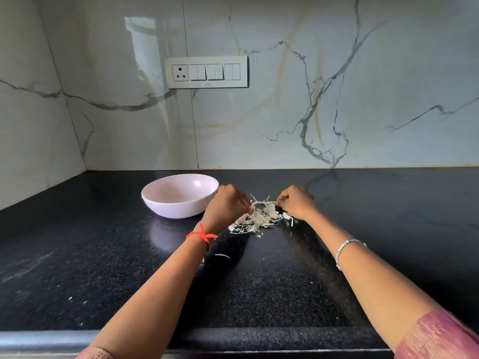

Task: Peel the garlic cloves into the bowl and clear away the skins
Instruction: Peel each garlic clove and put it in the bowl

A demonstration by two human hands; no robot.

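Curling over garlic skins (pixel 259 219) near the table's (pixel 259 286) back edge, our left hand (pixel 228 204) and right hand (pixel 298 203) hide their fingers' contents. Feather-light flakes: we'd scoop underneath.

Soft, even light, moderately bright. Window-shaped glare streak on glossy white marble wall (pixel 145 60), far left. Dull sheen on black speckled granite counter (pixel 39 268), near left; faint arm shadows. Left hand (pixel 228 203), right hand (pixel 295 202) slightly blurred. Wide-angle bowing at edges.
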